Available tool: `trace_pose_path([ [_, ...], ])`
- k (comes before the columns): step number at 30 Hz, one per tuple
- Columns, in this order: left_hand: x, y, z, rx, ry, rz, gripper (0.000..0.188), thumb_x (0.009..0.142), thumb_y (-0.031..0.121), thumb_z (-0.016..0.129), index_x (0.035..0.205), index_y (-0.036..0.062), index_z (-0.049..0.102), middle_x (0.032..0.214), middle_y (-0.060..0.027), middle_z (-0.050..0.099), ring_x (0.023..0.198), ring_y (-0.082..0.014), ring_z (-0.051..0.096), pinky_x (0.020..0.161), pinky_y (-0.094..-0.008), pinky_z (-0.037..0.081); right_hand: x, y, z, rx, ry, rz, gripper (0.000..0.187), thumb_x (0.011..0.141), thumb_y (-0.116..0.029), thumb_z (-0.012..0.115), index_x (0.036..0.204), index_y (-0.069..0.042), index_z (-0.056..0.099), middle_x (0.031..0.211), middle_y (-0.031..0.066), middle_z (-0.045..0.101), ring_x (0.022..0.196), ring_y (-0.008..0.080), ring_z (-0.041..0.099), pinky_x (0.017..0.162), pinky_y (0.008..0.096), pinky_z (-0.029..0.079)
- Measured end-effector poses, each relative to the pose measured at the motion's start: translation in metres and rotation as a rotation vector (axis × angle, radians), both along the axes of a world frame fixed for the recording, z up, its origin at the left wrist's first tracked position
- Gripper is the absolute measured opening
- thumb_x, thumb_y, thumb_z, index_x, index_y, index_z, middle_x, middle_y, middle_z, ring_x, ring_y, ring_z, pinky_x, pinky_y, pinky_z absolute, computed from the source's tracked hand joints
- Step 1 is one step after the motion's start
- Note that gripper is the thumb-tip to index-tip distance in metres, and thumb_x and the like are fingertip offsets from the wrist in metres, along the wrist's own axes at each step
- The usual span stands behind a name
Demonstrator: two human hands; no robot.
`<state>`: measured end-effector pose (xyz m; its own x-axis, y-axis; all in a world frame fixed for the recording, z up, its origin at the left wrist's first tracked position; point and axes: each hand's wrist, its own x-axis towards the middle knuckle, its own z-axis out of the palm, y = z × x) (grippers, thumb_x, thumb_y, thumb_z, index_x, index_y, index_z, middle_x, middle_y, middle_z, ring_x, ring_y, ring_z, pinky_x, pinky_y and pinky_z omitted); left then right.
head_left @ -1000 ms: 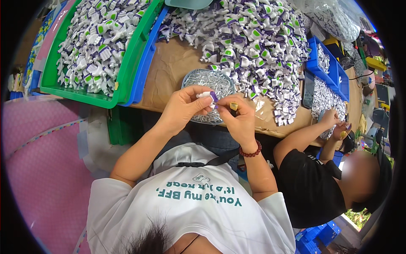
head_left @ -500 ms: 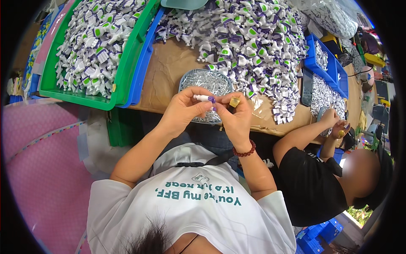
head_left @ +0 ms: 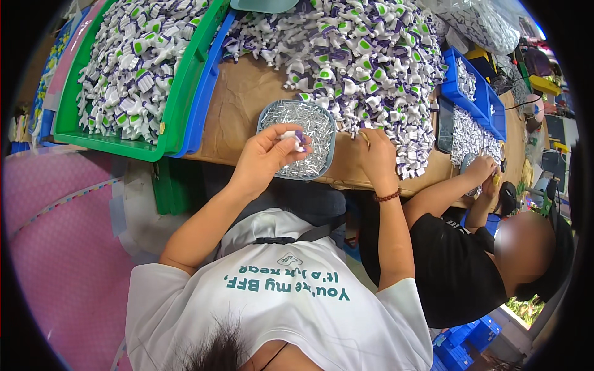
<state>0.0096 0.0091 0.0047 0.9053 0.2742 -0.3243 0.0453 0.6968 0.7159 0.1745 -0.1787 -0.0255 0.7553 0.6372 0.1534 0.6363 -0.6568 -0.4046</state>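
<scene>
1. Small white plastic part with a purple tip (head_left: 292, 137) — it sits pinched between the thumb and fingertips of the left hand (head_left: 263, 162), just above the centre of the frame, held over the shallow grey tray of short silvery metal pins (head_left: 322, 162).
2. The right hand (head_left: 376, 159) lies palm-down, fingers curled, at the lower edge of the loose heap of white, purple and green plastic spray heads (head_left: 365, 62) on the brown cardboard-covered table (head_left: 244, 102); whether it grips one I cannot tell.
3. Step in hand, as I judge it: one piece is held ready while the other hand reaches into the heap for its mate — a fetch, not yet a joining.
4. The next move likely calls for a single piece picked clean from the tangle, then brought up to the pinched part and lined up end to end, both hands close together.
5. Containers by place: a green plastic crate (head_left: 179, 105), upper left, filled with the same spray heads, resting on a blue crate (head_left: 207, 86); a blue bin (head_left: 479, 105), upper right, holding small white parts.
6. At right, a co-worker in a black shirt (head_left: 455, 266) works with both hands at the table edge.
7. No legible label or sign shows on the crates.
</scene>
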Motion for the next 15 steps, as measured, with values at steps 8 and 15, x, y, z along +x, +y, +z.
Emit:
trace_pose_path([
  [8,-0.007,0.000,0.000,0.107,-0.013,-0.072,0.019,0.089,0.009,0.052,0.107,0.0024,0.050,0.099,-0.0132,0.060,0.090,-0.0208,0.062,0.080,-0.0308,0.051,-0.009,0.018,-0.008,-0.332,-0.160,0.026,0.013,0.073,-0.015,0.062,0.075,-0.002,0.060,0.077,0.0141,0.057,0.073,0.0294,0.059,0.062,0.0384,0.048],
  [15,-0.008,-0.003,-0.003,0.093,0.017,-0.076,0.020,0.088,0.009,0.054,0.106,0.0019,0.050,0.097,-0.0106,0.060,0.089,-0.0206,0.062,0.077,-0.0292,0.052,-0.010,0.012,-0.006,-0.136,-0.088,-0.074,0.010,0.073,-0.013,0.060,0.077,-0.003,0.059,0.077,0.0121,0.059,0.070,0.0247,0.059,0.061,0.0342,0.047],
])
